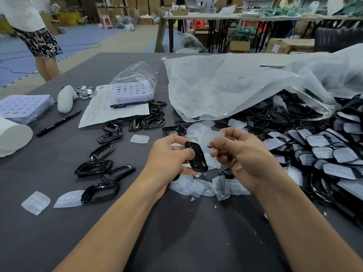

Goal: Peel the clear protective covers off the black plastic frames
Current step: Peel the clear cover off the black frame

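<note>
- Head view, centre of frame: gripped black frame (196, 158) edge-on in left hand (170, 156), thumb laid across its face, probably to brace it against the pull.
- Pinched clear cover (212, 137) between thumb and fingers of right hand (239, 152), just right of the frame. Looked lifted off, though could not tell whether the lower edge was clinging to the frame.
- Littered directly below both hands with discarded covers (206, 186), seemingly let fall where peeled.
- Scattered left of centre on the grey table (176, 232): bare frames (102, 152), judged finished and set on the far side from the stock.
- Heaped at right of frame: covered frames (324, 150), spilling from a big translucent bag (225, 85), near the right hand for easy picking.
- Parked at upper left, away from the work: paper sheet (102, 112), pen (59, 123), lilac trays (131, 93).
</note>
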